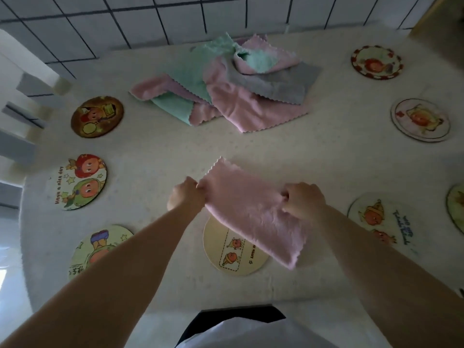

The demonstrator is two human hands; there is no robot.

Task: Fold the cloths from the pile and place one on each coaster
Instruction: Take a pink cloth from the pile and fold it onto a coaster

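A pink cloth, folded into a long strip, hangs above the table's near middle. My left hand pinches its left end and my right hand grips its right side. The cloth partly covers a cream coaster with two peach figures below it. The pile of cloths, pink, mint green and grey, lies loose at the back middle of the table. Round cartoon coasters ring the table: a brown coaster, a "Have a nice day" coaster and a green coaster on the left.
On the right lie a red-rimmed coaster, a pale coaster, a white coaster and a green coaster's edge. The white table meets a tiled wall at the back. A white shelf stands at left.
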